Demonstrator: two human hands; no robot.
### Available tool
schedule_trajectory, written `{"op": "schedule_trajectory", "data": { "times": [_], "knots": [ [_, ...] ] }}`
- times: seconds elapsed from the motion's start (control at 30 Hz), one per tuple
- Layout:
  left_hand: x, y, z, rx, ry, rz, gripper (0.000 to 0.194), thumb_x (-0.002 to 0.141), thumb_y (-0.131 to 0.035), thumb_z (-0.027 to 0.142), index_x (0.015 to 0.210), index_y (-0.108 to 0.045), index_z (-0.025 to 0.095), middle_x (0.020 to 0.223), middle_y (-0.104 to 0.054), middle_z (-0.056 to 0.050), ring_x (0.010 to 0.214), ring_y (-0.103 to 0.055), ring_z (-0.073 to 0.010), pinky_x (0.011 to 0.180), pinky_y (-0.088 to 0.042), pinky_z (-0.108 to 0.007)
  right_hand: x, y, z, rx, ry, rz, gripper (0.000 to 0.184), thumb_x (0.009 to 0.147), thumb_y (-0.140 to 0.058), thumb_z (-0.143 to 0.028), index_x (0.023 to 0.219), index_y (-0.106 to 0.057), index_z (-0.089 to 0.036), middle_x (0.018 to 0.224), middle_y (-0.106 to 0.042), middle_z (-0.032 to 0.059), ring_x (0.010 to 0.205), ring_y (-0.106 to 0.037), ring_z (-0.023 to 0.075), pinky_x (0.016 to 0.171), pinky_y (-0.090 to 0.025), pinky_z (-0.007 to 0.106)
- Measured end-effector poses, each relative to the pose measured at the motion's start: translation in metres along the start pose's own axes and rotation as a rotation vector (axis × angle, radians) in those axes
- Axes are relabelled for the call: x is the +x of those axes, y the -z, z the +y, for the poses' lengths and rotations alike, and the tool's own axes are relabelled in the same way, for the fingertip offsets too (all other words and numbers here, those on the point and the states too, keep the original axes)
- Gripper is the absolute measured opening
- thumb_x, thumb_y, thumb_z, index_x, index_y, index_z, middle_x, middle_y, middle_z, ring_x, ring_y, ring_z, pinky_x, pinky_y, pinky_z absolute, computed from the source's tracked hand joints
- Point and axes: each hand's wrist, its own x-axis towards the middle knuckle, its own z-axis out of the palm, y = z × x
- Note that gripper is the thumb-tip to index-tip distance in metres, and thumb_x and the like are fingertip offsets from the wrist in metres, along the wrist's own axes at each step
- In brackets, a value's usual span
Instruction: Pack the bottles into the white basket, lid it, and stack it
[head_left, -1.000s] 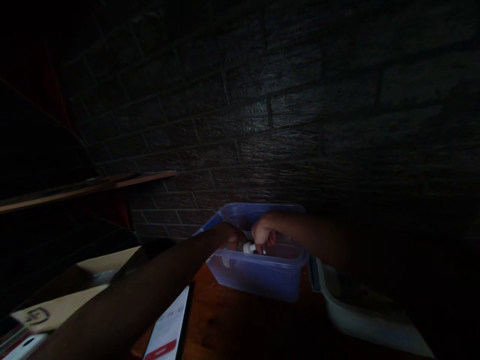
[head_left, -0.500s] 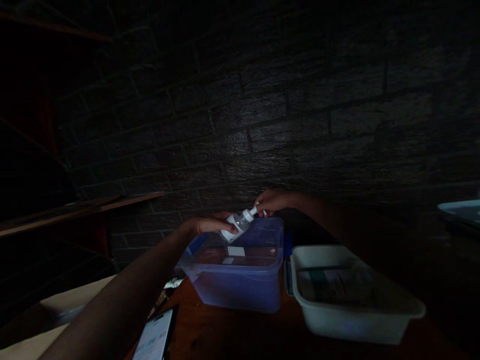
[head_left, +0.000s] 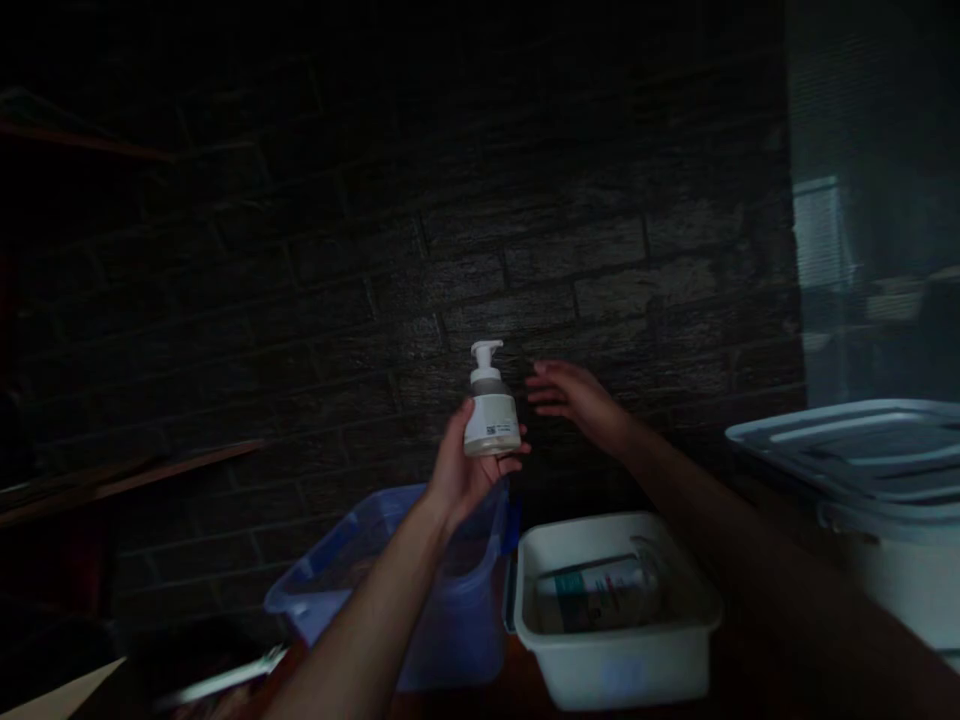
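Observation:
My left hand (head_left: 469, 470) is wrapped around a white pump bottle (head_left: 491, 420), held upright with its label showing. A white pump head tops the bottle. To the right of it, my right hand (head_left: 566, 393) is apart from the bottle, fingers spread and holding nothing. Beneath my left forearm stands a bluish clear plastic bin (head_left: 457, 640), whose inside is partly hidden by the arm. A white tub (head_left: 622, 670) sits beside it, with a labelled clear bottle (head_left: 604, 592) lying inside.
A dark brick wall (head_left: 375, 250) rises behind the bins. On the right is a lidded container with a grey-blue lid (head_left: 862, 450). A wooden shelf (head_left: 150, 478) juts out at the left, and a cardboard edge (head_left: 71, 690) shows at lower left.
The pump bottle has risen out from over the bluish bin and turned from tilted to upright. My right hand has let go of its pump head. The view has swung right.

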Motion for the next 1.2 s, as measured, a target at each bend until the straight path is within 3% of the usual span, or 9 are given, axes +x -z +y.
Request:
{"op": "schedule_trajectory", "data": {
  "times": [0.1, 0.17, 0.3, 0.43, 0.5, 0.6, 0.67, 0.93, 1.2],
  "knots": [
    [-0.005, -0.036, -0.024, -0.202, -0.012, 0.057, 0.054, 0.1, -0.048, 0.06, 0.126, -0.062, 0.015, 0.096, -0.076, -0.008, 0.076, -0.075, -0.02, 0.066, -0.06, -0.03, -0.035, 0.004, 0.022, -0.019, 0.023, 0.041, 0.052, 0.091, -0.068, -0.054, 0.129, -0.062, -0.018, 0.123, -0.072, 0.012, 0.107, -0.07, 0.0242, 0.088, -0.058, 0.037],
    [-0.007, -0.05, -0.041, -0.282, -0.015, 0.104, 0.042, 0.101, -0.053, 0.049, 0.122, -0.064, 0.014, 0.097, -0.077, -0.009, 0.076, -0.074, -0.0208, 0.065, -0.061, -0.031, -0.051, 0.007, 0.036, -0.041, 0.059, 0.03, 0.052, 0.09, -0.07, -0.053, 0.13, -0.064, -0.02, 0.118, -0.074, 0.0091, 0.106, -0.071, 0.0242, 0.089, -0.057, 0.036],
    [-0.003, -0.058, -0.076, -0.335, -0.05, 0.17, 0.035, 0.095, -0.057, 0.035, 0.124, -0.063, 0.016, 0.106, -0.076, -0.01, 0.09, -0.074, -0.025, 0.063, -0.06, -0.032, -0.063, 0.017, 0.053, -0.105, 0.107, 0.027, 0.043, 0.097, -0.063, -0.055, 0.125, -0.073, -0.024, 0.109, -0.077, 0.0059, 0.093, -0.071, 0.0229, 0.079, -0.056, 0.035],
    [0.004, -0.057, -0.1, -0.272, -0.137, 0.23, 0.054, 0.083, -0.075, 0.041, 0.132, -0.06, 0.024, 0.118, -0.074, -0.009, 0.107, -0.072, -0.0288, 0.071, -0.06, -0.033, -0.066, 0.025, 0.061, -0.07, 0.014, 0.022, 0.049, 0.1, -0.054, -0.062, 0.135, -0.068, -0.032, 0.097, -0.076, 0.0038, 0.079, -0.07, 0.022, 0.066, -0.058, 0.035],
    [0.005, -0.059, -0.102, -0.235, -0.173, 0.254, 0.063, 0.081, -0.08, 0.048, 0.136, -0.059, 0.026, 0.126, -0.073, -0.01, 0.116, -0.069, -0.0305, 0.083, -0.06, -0.036, -0.068, 0.027, 0.061, -0.008, -0.035, -0.004, 0.05, 0.1, -0.055, -0.063, 0.14, -0.064, -0.037, 0.101, -0.076, 0.0027, 0.081, -0.072, 0.0231, 0.067, -0.062, 0.038],
    [0.002, -0.063, -0.095, -0.156, -0.196, 0.244, 0.067, 0.083, -0.081, 0.049, 0.142, -0.058, 0.027, 0.137, -0.069, -0.009, 0.127, -0.065, -0.0306, 0.102, -0.054, -0.039, -0.071, 0.027, 0.057, 0.046, 0.029, 0.02, 0.045, 0.098, -0.062, -0.057, 0.138, -0.067, -0.036, 0.119, -0.076, 0.0021, 0.107, -0.071, 0.0258, 0.092, -0.06, 0.043],
    [-0.001, -0.063, -0.088, -0.105, -0.207, 0.216, 0.064, 0.084, -0.081, 0.046, 0.141, -0.06, 0.028, 0.139, -0.069, -0.008, 0.131, -0.062, -0.03, 0.109, -0.05, -0.039, -0.072, 0.026, 0.056, 0.08, 0.029, 0.054, 0.045, 0.098, -0.063, -0.056, 0.137, -0.068, -0.034, 0.128, -0.074, 0.0028, 0.117, -0.068, 0.0275, 0.1, -0.056, 0.045],
    [-0.002, -0.053, -0.087, -0.186, -0.172, 0.21, 0.058, 0.09, -0.075, 0.046, 0.143, -0.062, 0.027, 0.142, -0.068, -0.009, 0.131, -0.063, -0.0317, 0.104, -0.055, -0.041, -0.073, 0.018, 0.065, 0.195, 0.049, 0.141, 0.046, 0.097, -0.065, -0.055, 0.137, -0.067, -0.032, 0.134, -0.072, 0.0038, 0.125, -0.066, 0.0291, 0.109, -0.051, 0.047],
    [-0.004, -0.052, -0.084, -0.182, -0.253, 0.146, 0.056, 0.092, -0.074, 0.041, 0.145, -0.062, 0.03, 0.151, -0.062, -0.007, 0.138, -0.058, -0.0344, 0.104, -0.055, -0.042, -0.076, 0.018, 0.056, 0.302, 0.055, 0.153, 0.047, 0.098, -0.066, -0.053, 0.14, -0.064, -0.032, 0.139, -0.07, 0.0048, 0.125, -0.066, 0.0303, 0.105, -0.053, 0.048]
  ]
}}
